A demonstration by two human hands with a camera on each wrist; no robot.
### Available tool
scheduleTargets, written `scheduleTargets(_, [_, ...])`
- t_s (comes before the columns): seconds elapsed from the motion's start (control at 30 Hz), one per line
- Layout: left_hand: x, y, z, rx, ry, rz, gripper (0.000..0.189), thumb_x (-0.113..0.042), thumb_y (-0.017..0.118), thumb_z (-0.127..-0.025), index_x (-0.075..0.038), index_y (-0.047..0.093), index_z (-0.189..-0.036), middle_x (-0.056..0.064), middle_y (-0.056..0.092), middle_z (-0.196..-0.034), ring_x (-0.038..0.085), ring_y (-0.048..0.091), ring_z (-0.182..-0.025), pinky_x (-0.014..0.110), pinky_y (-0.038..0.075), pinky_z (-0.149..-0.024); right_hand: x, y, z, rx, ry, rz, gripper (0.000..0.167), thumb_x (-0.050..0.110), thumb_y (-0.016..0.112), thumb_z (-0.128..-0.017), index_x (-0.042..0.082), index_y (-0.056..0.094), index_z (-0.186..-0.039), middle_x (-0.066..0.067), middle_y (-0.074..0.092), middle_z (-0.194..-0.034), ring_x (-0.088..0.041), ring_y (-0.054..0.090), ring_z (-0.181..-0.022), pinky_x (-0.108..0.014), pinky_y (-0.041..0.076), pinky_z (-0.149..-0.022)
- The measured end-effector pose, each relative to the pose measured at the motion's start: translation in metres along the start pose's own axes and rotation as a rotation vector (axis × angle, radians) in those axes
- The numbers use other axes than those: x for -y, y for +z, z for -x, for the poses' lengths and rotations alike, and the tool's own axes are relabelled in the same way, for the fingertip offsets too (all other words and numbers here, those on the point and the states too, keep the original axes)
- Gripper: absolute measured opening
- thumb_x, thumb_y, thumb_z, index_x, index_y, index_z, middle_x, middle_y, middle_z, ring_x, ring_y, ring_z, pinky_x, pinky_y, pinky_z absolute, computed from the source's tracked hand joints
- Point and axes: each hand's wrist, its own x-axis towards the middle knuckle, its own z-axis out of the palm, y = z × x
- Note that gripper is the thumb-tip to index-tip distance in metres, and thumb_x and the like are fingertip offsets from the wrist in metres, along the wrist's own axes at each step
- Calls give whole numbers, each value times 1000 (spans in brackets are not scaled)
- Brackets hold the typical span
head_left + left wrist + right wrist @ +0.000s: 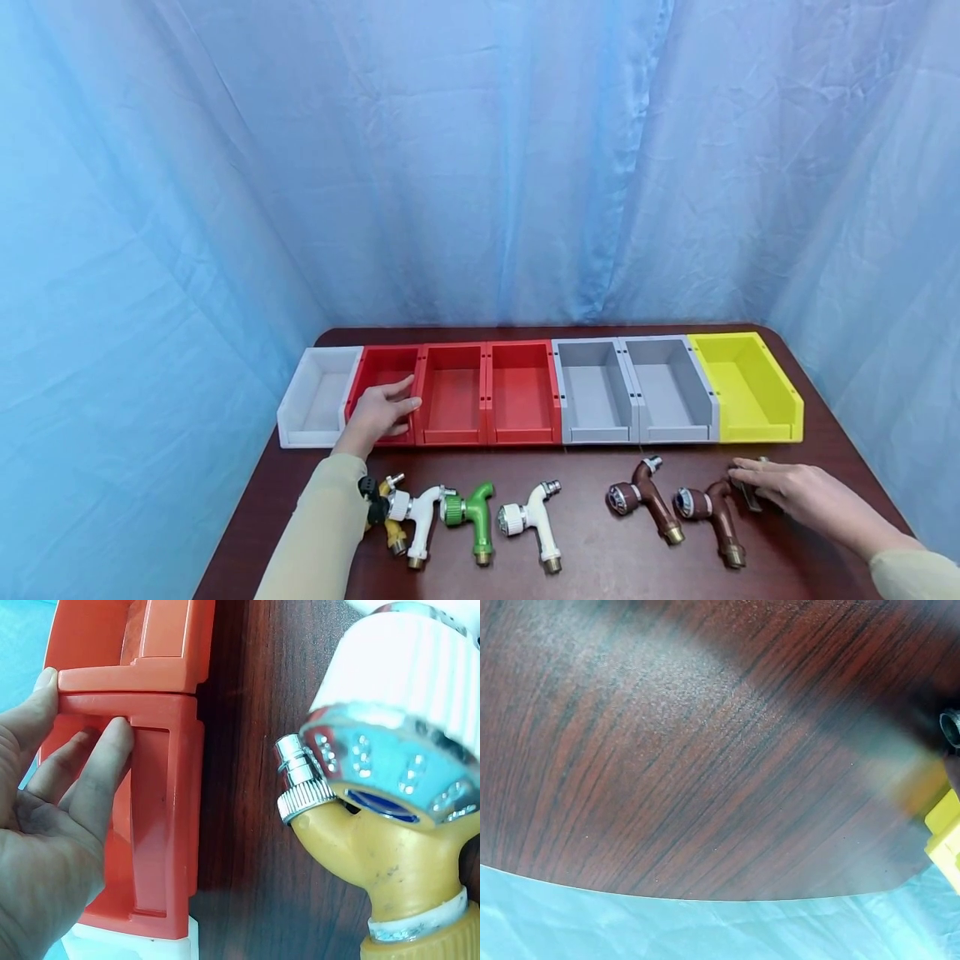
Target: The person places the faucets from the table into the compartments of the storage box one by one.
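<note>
- Blue curtain cloth (450,167) hangs beyond the table's far edge.
- Dark red-brown table (592,567); its near edge is cut off by the frame.
- Seven bins stand along the far edge: white bin (318,438) by the far left corner, left red bin (154,825), middle red bin (453,437), right red bin (523,437), two grey bins (600,434), then yellow bin (761,433) by the far right corner.
- Left sleeve (318,525), cut off below, covers part of the table's left side.
- Right hand (810,496), toward the table's right edge: fingers stretched over a dark metal piece (747,497), hiding most of it; whether they pinch it, I cannot tell. The right wrist view leaves this hand out.
- Left hand (375,414) reaches into the left red bin, fingers spread, hiding part of its floor; how firmly they touch the wall is unclear.
- Taps cross the table nearer the near edge, left to right: yellow tap (405,862), partly hidden, left white tap (422,525), green tap (478,525), right white tap (542,525), two brown taps (656,504).
</note>
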Motion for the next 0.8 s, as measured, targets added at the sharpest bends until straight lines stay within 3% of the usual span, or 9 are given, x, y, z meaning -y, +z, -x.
scheduleTargets(0.17, [0,0,0,1,14,-11,75,-30,80,-89,-26,46,-155,17,48,-152,40,53,-129,39,62,-86,10,-4,-2,109,141,-14,39,11,80,-83,21,77,-121,-5,74,-121,-18,73,-102,-29,57,-69])
scheduleTargets(0.27, [0,0,-1,1,14,-12,73,-30,80,-90,-27,47,-155,17,49,-151,39,54,-128,39,62,-85,16,-7,-5,178,248,-44,32,32,75,-92,22,76,-123,-5,72,-126,-24,71,-108,-37,59,-76])
scheduleTargets(0.33, [0,0,-1,1,14,-12,73,-31,80,-90,-28,47,-154,17,50,-151,39,54,-128,39,62,-85,18,-7,-6,192,268,-52,41,47,73,-92,21,75,-124,-6,71,-128,-29,71,-110,-41,60,-80])
scheduleTargets(0.47, [0,0,-1,4,16,-14,72,-30,79,-90,-27,47,-155,17,50,-151,39,54,-128,38,62,-86,20,-7,-7,194,231,-54,56,58,73,-85,19,75,-124,-11,70,-128,-34,71,-108,-42,61,-78])
scheduleTargets(0.63, [0,0,0,4,13,-15,71,-28,78,-92,-26,46,-155,18,48,-152,40,53,-129,39,62,-86,20,-6,-5,181,184,-37,54,55,76,-84,18,75,-123,-13,70,-127,-38,71,-106,-43,61,-77])
scheduleTargets(0.8, [0,0,1,7,18,-9,70,-28,78,-92,-26,47,-155,19,49,-151,39,55,-127,38,62,-86,20,-6,-3,126,128,-2,51,50,81,-82,17,76,-120,-13,72,-123,-32,73,-100,-37,61,-72])
